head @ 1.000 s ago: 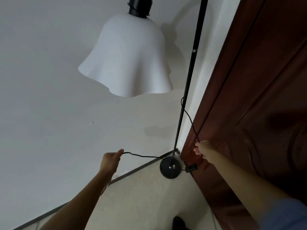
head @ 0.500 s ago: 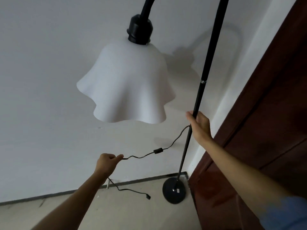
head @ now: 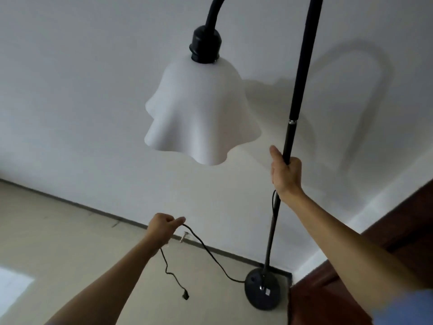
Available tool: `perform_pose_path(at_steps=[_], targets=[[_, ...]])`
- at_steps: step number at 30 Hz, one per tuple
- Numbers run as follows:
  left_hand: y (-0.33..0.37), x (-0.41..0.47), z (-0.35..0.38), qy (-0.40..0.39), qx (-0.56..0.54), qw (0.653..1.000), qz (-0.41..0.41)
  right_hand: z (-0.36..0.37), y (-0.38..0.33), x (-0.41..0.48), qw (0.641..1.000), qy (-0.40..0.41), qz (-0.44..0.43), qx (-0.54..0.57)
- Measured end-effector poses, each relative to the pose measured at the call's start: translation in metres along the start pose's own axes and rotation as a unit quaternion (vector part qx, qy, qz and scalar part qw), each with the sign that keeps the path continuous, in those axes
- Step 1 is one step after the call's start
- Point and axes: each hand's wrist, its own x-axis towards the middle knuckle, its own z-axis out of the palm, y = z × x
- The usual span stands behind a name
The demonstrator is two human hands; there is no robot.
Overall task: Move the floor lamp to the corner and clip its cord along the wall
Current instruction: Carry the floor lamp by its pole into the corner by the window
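Right hand [head: 286,172] gripping floor lamp pole [head: 296,99], left hand [head: 164,227] pinching cord [head: 210,254] beside base [head: 262,293]

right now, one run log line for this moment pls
stage: lamp at corner | right hand: gripping lamp pole | left hand: pinching cord | lamp base: on floor by wall | cord: unclipped, plug dangling

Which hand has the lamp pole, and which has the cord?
The right hand wraps the black pole; the left hand, lower down, pinches the cord.
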Motion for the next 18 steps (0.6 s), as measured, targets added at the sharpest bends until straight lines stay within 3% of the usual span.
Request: perform_pose_path(at_steps=[9, 18], targets=[[-0.085, -0.036, -0.118, 0.111, -0.009, 0.992, -0.05, 0.175, -0.054, -0.039, 0.986, -0.155, -0.065, -0.011], [-0.202, -0.043, -0.298, 0.194, -0.037, 0.976, -0.089, 0.397, -0.076, -0.108, 0.963, -0.26, -0.069, -0.001]])
